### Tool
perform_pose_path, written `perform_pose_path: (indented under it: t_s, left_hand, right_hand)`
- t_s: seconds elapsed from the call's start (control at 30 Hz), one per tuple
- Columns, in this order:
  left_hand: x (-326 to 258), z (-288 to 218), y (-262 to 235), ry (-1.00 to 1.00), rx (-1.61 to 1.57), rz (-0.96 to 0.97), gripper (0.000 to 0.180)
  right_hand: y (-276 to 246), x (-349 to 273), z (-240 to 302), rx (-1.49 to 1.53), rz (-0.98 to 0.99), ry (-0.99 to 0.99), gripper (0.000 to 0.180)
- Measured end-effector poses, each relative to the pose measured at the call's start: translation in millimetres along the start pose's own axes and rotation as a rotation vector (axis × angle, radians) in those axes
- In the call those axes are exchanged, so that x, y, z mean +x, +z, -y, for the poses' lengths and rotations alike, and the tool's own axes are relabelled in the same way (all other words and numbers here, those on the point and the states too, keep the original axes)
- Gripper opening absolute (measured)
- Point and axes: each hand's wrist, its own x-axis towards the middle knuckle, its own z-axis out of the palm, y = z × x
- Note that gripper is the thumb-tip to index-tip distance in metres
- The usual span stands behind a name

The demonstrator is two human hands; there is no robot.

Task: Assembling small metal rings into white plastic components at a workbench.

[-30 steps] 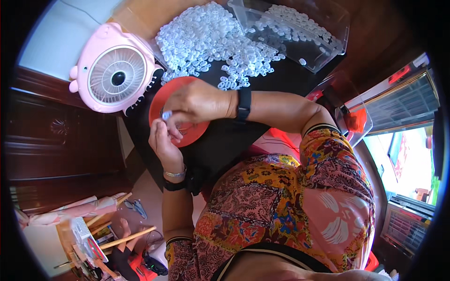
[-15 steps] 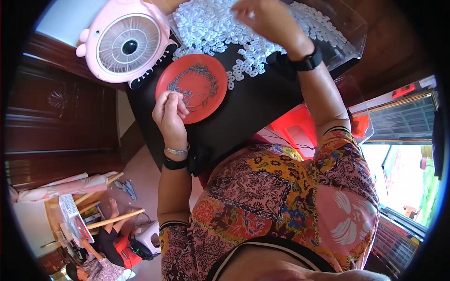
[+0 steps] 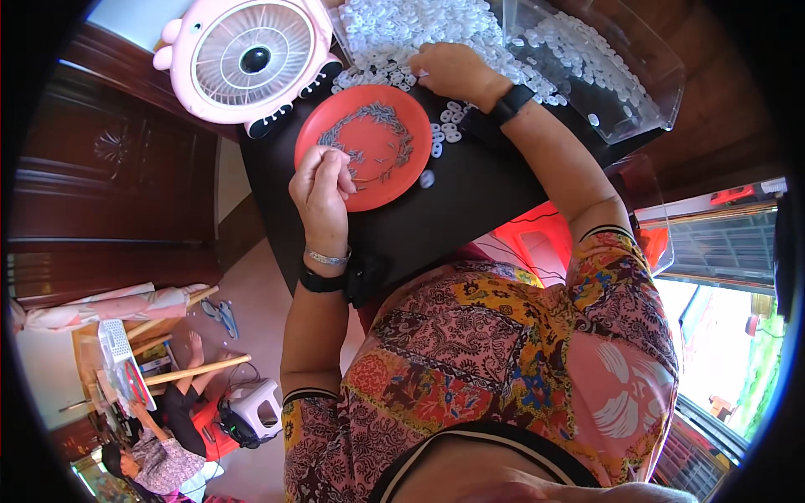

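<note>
On the black table stands a round red plate [image 3: 369, 199], where many small grey screws [image 3: 402, 151] lie in a rough ring. My left hand [image 3: 323, 180] is over the plate's near left edge, its fingers curled and the thumb pressed to them; whatever they hold is hidden. Beyond the plate spreads a big heap of small white plastic pieces with holes [image 3: 419, 33]. My right hand [image 3: 457, 71] is at the heap's near edge, fingertips pinched together, and I cannot make out what is between them. One blurred whitish piece [image 3: 427, 178] shows just right of the plate.
A pink animal-shaped fan [image 3: 251, 63] stands at the far left. A clear plastic box [image 3: 637, 126] with more white pieces is at the far right. Below the table is a red stool [image 3: 537, 230]. Another person [image 3: 172, 457] sits at the lower left.
My right hand has come back from over the heap to its near edge, fingers now lowered. A blurred white piece has appeared beside the plate. My left hand stays by the plate; the whole view has shifted.
</note>
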Motion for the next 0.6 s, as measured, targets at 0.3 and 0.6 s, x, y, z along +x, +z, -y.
perform_pose_path:
  t_s: [0.3, 0.6]
  left_hand:
    - [0.4, 4.3, -1.7, -0.046, 0.072, 0.021, 0.021]
    - [11.4, 4.3, -11.3, -0.01, -0.023, -0.069, 0.021]
  right_hand:
    - [-1.3, -9.6, -14.8, 0.018, -0.04, -0.046, 0.017]
    - [-61.8, -22.7, 88.0, 0.413, -0.05, -0.495, 0.013]
